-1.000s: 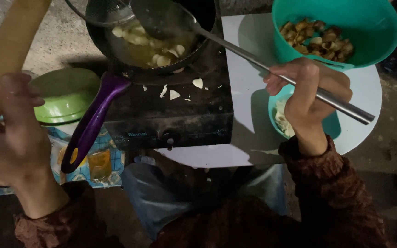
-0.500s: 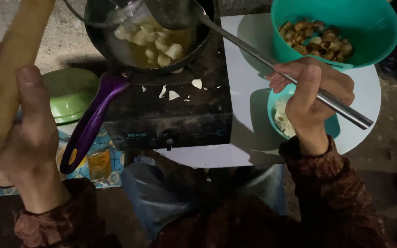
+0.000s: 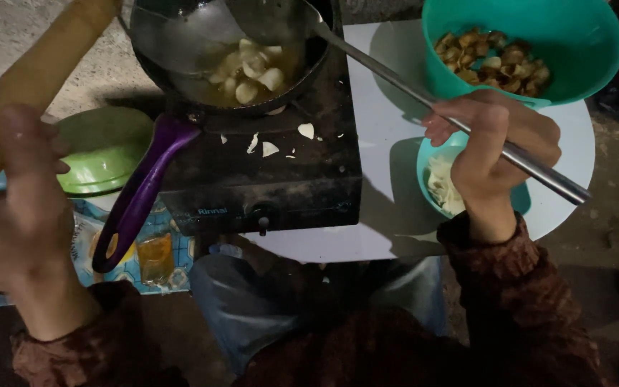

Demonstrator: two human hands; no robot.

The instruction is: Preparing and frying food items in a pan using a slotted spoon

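Observation:
My right hand [image 3: 492, 147] grips the long steel handle of a ladle [image 3: 424, 97] whose bowl rests inside a dark frying pan [image 3: 180, 50] at the top. Pale round pieces [image 3: 248, 72] float in oil in the pan. The pan has a purple handle [image 3: 141, 190] and sits on a black single-burner stove [image 3: 252, 183]. My left hand [image 3: 19, 208] is raised at the left edge, wrapped around a thick tan wooden stick [image 3: 34, 82] that slants up to the right.
A large teal bowl [image 3: 574, 43] of browned fried pieces stands on a white round table [image 3: 385, 140]. A smaller teal bowl [image 3: 428, 154] with pale slices sits under my right hand. A green lidded container [image 3: 105, 147] lies left of the stove. Scraps dot the stove top.
The view has shifted slightly, and more of the pan's contents show. My left hand has turned and closed more around the stick. The ladle has moved a little in the pan.

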